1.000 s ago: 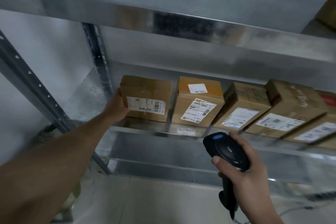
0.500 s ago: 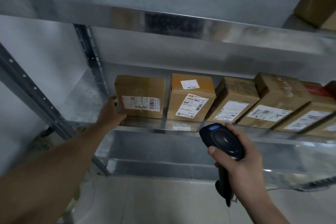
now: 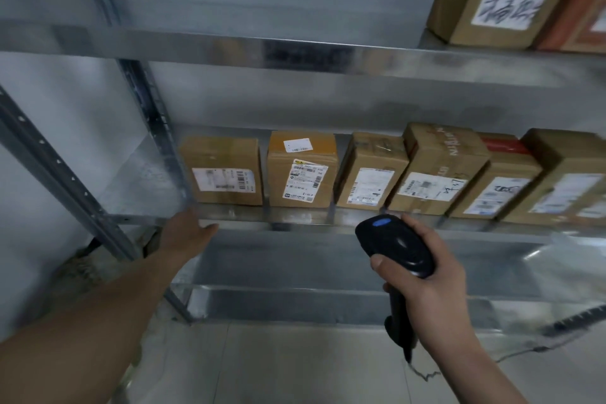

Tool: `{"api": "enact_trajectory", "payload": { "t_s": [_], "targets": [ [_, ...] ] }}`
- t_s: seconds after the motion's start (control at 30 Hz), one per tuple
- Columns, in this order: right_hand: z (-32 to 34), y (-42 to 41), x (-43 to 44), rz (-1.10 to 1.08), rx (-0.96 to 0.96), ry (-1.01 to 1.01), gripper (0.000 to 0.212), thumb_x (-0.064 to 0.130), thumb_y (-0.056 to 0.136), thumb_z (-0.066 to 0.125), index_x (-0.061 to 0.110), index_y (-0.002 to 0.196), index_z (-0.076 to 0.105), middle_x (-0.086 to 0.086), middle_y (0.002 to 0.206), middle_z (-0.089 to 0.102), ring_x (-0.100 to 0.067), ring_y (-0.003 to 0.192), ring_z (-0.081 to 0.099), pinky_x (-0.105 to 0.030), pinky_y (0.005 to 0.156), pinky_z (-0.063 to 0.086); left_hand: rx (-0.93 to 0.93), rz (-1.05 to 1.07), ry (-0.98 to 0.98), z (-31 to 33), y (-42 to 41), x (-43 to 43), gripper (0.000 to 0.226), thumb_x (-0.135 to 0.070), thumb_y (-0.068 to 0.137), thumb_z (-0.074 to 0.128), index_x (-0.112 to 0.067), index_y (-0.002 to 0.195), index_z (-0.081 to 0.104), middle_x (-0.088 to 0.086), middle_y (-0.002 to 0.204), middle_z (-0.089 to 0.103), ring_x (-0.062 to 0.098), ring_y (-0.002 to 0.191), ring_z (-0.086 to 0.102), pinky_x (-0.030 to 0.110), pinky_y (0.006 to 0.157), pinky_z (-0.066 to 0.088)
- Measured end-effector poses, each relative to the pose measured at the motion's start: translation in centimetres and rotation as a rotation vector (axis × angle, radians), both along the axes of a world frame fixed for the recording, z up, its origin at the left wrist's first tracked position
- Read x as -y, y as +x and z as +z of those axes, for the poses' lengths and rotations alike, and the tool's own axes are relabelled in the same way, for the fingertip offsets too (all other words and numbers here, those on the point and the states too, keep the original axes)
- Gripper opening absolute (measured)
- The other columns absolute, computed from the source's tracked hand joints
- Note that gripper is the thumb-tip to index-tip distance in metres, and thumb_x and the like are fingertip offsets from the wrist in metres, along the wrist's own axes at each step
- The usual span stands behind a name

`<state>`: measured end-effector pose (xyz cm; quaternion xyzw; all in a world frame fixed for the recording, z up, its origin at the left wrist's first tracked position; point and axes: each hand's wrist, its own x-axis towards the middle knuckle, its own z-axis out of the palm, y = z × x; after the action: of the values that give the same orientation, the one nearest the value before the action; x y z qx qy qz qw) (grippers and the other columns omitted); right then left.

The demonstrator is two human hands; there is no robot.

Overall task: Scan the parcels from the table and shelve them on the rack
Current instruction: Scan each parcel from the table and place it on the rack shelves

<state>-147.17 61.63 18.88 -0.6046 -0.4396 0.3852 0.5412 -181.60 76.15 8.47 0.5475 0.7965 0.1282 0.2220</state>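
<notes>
A row of parcels lines your rack's middle shelf.
Your left hand lies loose-fingered, holding nothing, by the shelf edge; your right hand grips the scanner.

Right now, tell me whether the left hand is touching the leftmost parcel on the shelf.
Apart. The head view shows the left hand below the leftmost parcel, with the shelf's front edge showing between them.
</notes>
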Motion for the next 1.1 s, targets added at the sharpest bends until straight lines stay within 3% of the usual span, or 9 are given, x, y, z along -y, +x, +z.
{"api": "enact_trajectory", "payload": {
  "t_s": [0.07,0.17,0.27,0.43,0.6,0.73,0.9,0.97,1.1],
  "targets": [
    [0.2,2.2,1.6,-0.007,-0.011,0.008,0.062,0.005,0.07,0.091,0.042,0.113,0.066,0.019,0.101,0.075,-0.01,0.09,0.072,-0.058,0.09,0.058,-0.058,-0.062,0.01,0.7,2.8,1.4,0.05,-0.043,0.097,0.06,-0.006,0.129,0.057,0.017,0.131,0.06,0.034,0.12,0.058,0.04,0.095,0.046],
    [0.8,5.8,4.1,-0.018,-0.023,0.028,0.063,0.019,0.063,0.09,0.045,0.114,0.064,0.021,0.102,0.074,-0.008,0.091,0.071,-0.055,0.089,0.059,-0.115,-0.158,0.059,2.0,8.3,3.5,0.045,-0.042,0.096,0.059,-0.01,0.128,0.06,0.014,0.131,0.062,0.029,0.117,0.059,0.039,0.096,0.045],
    [1.4,10.1,6.6,-0.033,-0.011,0.061,0.063,0.006,0.072,0.09,0.047,0.111,0.064,0.021,0.1,0.074,-0.008,0.088,0.071,-0.056,0.089,0.058,-0.106,-0.258,0.121,4.0,14.9,5.6,0.032,-0.038,0.095,0.06,-0.015,0.116,0.065,0.01,0.12,0.066,0.023,0.1,0.058,0.033,0.083,0.044],
    [2.8,17.2,10.9,-0.096,0.02,0.107,0.06,0.005,0.075,0.087,0.047,0.11,0.062,0.027,0.098,0.072,-0.005,0.089,0.07,-0.054,0.089,0.058,-0.093,-0.415,0.226,6.6,25.5,8.0,0.039,-0.043,0.095,0.061,-0.015,0.122,0.064,0.006,0.121,0.065,0.024,0.107,0.06,0.035,0.089,0.048],
    [4.2,23.8,14.3,-0.239,0.026,0.142,0.065,0.032,0.059,0.085,0.045,0.118,0.062,0.028,0.101,0.071,-0.006,0.091,0.071,-0.053,0.089,0.059,-0.154,-0.628,0.293,9.6,35.7,9.2,0.047,-0.047,0.096,0.058,-0.015,0.131,0.06,0.007,0.128,0.061,0.024,0.112,0.06,0.036,0.091,0.051],
    [5.2,29.5,16.0,-0.386,0.049,0.174,0.069,0.029,0.06,0.09,0.037,0.125,0.065,0.024,0.101,0.072,-0.01,0.094,0.071,-0.054,0.088,0.059,-0.179,-0.782,0.345,11.7,44.2,9.4,0.045,-0.046,0.097,0.056,-0.014,0.128,0.06,0.007,0.131,0.058,0.025,0.117,0.056,0.037,0.094,0.048],
    [6.2,36.8,17.5,-0.571,0.108,0.218,0.073,0.033,0.061,0.092,0.034,0.129,0.065,0.008,0.114,0.072,-0.021,0.102,0.07,-0.055,0.091,0.058,-0.148,-0.97,0.425,13.7,55.3,9.6,0.052,-0.048,0.099,0.053,-0.015,0.14,0.053,0.005,0.146,0.05,0.024,0.13,0.049,0.035,0.102,0.043],
    [6.6,39.9,18.3,-0.619,0.145,0.229,0.071,0.024,0.066,0.093,0.029,0.131,0.064,0.008,0.114,0.071,-0.017,0.103,0.069,-0.054,0.093,0.057,-0.11,-1.042,0.447,14.0,59.9,9.6,0.053,-0.048,0.099,0.053,-0.015,0.141,0.052,0.006,0.146,0.049,0.024,0.13,0.048,0.036,0.102,0.043],
    [6.9,46.3,19.1,-0.745,0.168,0.243,0.072,0.036,0.058,0.086,0.037,0.127,0.065,0.015,0.108,0.071,-0.021,0.101,0.07,-0.055,0.087,0.059,-0.033,-1.174,0.501,14.9,69.6,9.6,0.05,-0.048,0.1,0.052,-0.018,0.138,0.053,0.002,0.143,0.05,0.021,0.125,0.051,0.037,0.1,0.045]
  ]
}}
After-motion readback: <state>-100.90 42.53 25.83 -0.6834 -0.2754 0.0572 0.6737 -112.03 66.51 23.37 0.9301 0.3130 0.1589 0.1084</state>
